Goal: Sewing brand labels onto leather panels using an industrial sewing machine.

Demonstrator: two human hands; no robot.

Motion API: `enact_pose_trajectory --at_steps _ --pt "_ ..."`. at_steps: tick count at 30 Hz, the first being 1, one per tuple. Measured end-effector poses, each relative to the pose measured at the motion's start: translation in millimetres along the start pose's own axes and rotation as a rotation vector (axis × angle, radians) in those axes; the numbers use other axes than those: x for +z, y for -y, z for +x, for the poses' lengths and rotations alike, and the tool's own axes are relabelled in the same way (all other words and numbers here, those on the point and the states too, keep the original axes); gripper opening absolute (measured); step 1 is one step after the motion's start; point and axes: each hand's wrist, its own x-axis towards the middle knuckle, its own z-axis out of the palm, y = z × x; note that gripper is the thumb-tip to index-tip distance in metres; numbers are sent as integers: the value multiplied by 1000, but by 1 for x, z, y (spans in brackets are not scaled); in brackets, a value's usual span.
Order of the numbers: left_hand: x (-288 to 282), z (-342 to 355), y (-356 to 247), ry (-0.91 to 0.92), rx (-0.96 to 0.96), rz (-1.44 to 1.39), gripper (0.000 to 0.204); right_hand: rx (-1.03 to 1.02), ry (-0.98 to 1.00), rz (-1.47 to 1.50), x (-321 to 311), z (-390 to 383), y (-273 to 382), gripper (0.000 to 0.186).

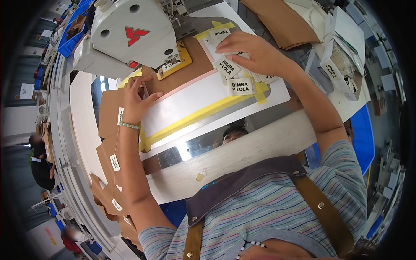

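So | L hand [141,97] bent at flat brown leather-like panel [201,56], which lay btwn hands; grip: can't tell | R hand [253,54] arched over small white rectangular labels [241,86]; pinch unclear | labels prob. light, thin, slippery, best taken by edges; panel prob. pliable

A sewing workshop, I'd say: industrial sewing machine [123,37] at far left, loose white labels [241,87], stacked brown pieces [281,24] far right, other people [42,167] along the left.

Labels [227,67] lie right of the sewing machine [134,26] — stacked panels [284,24] beyond.
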Motion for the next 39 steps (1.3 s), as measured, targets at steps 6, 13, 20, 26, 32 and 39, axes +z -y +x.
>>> enact_pose_trajectory --at_steps 6,13,20,26,32,39 --pt "-7 2 1 65 -11 -59 63 147 249 -99 2 7 19 31" --pt "19 6 -18 -21 209 107 58 -22 229 -146 24 9 37 33" --pt "41 15 -42 -82 351 118 18 -54 175 -369 42 13 38 33" --pt "18 -10 -52 83 463 148 10 -102 177 -400 50 9 37 29" --pt "-1 -39 -51 138 249 174 14 -93 213 -380 28 2 36 24" --pt "9 -35 -69 242 73 -319 28 -194 -42 -433 35 0 35 22"
